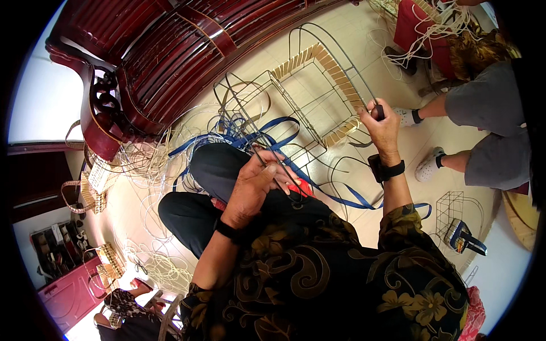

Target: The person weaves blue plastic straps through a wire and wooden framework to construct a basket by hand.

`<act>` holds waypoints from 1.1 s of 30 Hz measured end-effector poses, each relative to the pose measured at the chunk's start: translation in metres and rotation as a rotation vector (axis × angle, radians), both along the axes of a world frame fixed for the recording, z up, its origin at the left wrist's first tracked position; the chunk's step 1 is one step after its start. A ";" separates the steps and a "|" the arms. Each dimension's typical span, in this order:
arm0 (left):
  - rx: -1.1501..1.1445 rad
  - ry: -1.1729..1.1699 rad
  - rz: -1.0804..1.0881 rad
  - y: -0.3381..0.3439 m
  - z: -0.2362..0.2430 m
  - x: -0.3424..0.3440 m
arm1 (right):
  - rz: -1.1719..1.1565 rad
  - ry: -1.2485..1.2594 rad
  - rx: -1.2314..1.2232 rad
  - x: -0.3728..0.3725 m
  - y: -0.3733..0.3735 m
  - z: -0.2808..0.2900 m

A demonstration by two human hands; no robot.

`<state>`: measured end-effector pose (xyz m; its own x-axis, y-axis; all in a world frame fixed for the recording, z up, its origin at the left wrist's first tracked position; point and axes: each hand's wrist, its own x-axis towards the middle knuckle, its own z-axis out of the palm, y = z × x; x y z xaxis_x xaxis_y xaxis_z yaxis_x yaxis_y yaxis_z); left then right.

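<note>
Basket frame (343,79) lies ahead of the knees (219,170), its rim partly wrapped in tan strips (340,134) but its sides bare, left hand (256,182) pinching dark wire (263,161), right hand (384,128) closed around a small dark piece (377,112).

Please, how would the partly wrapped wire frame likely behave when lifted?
The wire frame is probably light for its size, being mostly open gaps. It likely keeps its boxy shape, though thin bare stretches may flex. Its open mesh might snag the blue strap nearby.
</note>
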<state>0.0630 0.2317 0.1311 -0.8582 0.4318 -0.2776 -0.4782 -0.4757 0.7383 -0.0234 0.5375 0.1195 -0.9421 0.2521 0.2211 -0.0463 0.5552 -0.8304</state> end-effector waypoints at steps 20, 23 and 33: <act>0.023 -0.019 0.045 -0.005 -0.001 0.002 | -0.102 -0.006 0.031 -0.066 0.028 -0.058; -0.001 -0.045 0.052 -0.007 0.000 0.002 | -0.141 -0.044 0.072 -0.084 0.038 -0.086; 0.004 -0.040 0.044 -0.002 -0.002 -0.002 | -0.107 -0.239 0.307 -0.091 0.063 -0.105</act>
<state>0.0610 0.2293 0.1292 -0.8646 0.3952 -0.3103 -0.4857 -0.4994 0.7174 -0.1143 0.6009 0.0144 -0.9482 0.3077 0.0793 0.1994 0.7706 -0.6053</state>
